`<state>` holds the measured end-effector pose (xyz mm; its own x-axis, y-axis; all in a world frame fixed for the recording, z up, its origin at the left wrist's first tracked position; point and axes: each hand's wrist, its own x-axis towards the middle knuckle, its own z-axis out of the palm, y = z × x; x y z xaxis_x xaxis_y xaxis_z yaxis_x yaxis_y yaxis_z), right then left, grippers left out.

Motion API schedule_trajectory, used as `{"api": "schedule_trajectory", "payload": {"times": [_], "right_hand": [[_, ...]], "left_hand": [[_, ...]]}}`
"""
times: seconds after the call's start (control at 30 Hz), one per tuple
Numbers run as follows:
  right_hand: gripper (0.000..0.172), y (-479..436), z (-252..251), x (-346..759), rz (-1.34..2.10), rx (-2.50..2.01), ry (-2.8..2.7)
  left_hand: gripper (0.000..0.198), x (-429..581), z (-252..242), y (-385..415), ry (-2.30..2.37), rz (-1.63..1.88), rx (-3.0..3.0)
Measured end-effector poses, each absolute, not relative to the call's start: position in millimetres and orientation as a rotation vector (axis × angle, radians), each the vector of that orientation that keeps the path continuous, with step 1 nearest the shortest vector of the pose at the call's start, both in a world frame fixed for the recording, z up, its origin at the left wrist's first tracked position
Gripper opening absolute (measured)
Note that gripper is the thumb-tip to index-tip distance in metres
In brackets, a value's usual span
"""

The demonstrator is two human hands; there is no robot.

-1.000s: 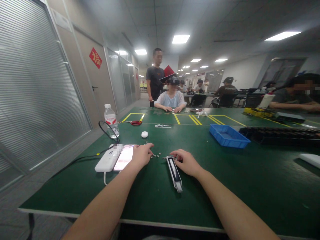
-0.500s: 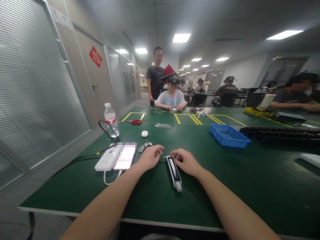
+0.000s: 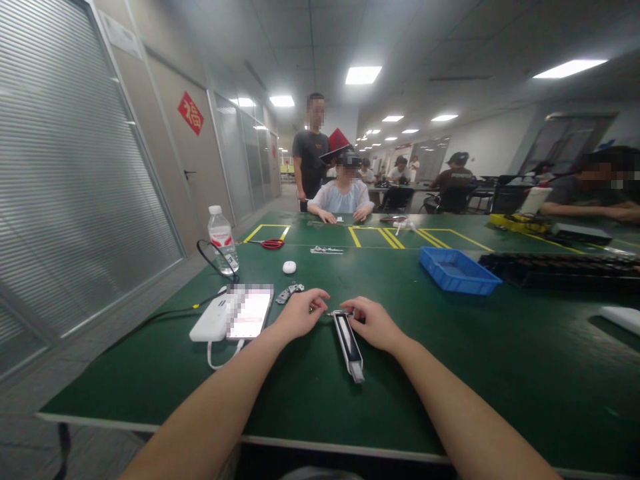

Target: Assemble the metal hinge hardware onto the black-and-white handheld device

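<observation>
A long white-edged case with a dark inside [image 3: 348, 343] lies on the green table [image 3: 300, 407] in front of me, a pale piece sticking out of its near end. My right hand [image 3: 371, 321] is at the case's far right edge, its thumb and fingers curled around the far end, where a small metal part [image 3: 339, 313] lies. To the left of that part is my left hand [image 3: 303, 313], with bent fingers pinched on something small that I cannot make out. Beyond my left hand lie patterned grey pieces [image 3: 289, 293].
A phone [image 3: 253, 313], a white power bank [image 3: 213, 319] and a bottle [image 3: 221, 243] stand left. Red scissors [image 3: 273, 244] and a white round case [image 3: 289, 267] lie farther off. A blue tray [image 3: 457, 272] is at right. A person [image 3: 342, 193] sits opposite.
My hands and the long case are almost unmoved. Across the table, the seated person's hand has shifted left, away from a small white piece.
</observation>
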<state>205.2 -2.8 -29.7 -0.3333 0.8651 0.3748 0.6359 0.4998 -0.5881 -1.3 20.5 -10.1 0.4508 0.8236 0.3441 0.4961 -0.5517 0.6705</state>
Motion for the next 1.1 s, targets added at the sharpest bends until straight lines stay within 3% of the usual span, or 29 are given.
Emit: {"api": "schedule_trajectory", "payload": {"times": [1.1], "right_hand": [[0.028,-4.0,-28.7,205.0,0.434,-1.236,-2.089]], "left_hand": [[0.023,-1.3,-13.3,20.1,1.065,0.830,2.210]]}}
